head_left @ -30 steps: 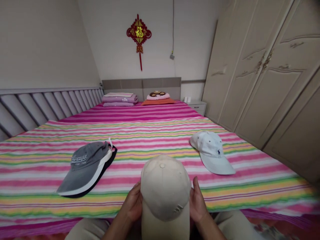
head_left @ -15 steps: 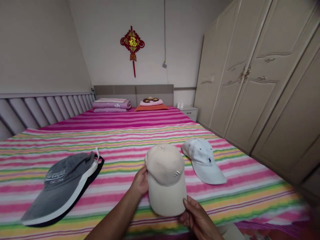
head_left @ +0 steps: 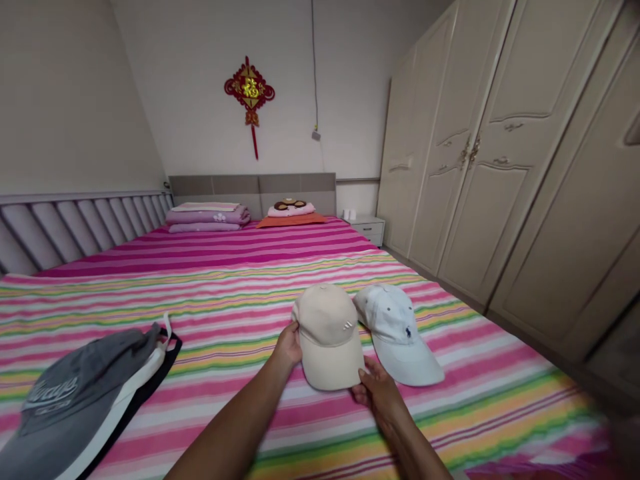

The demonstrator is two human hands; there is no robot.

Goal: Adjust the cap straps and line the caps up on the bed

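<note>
A beige cap [head_left: 327, 333] sits over the striped bed [head_left: 225, 287], right beside a white cap [head_left: 397, 330] and touching its left side. My left hand [head_left: 288, 347] grips the beige cap's left side. My right hand [head_left: 376, 393] pinches the front edge of its brim. Whether the beige cap rests fully on the sheet I cannot tell.
A grey cap [head_left: 75, 393] lies on top of white and black caps at the bed's near left. Folded purple bedding [head_left: 207, 217] and a pillow [head_left: 290, 212] sit by the headboard. A tall wardrobe [head_left: 500, 153] lines the right wall, with a nightstand [head_left: 367, 229] beyond it.
Both hands have carried the beige cap forward and to the right, from near my lap out over the bed to beside the white cap. My view has swung right.
</note>
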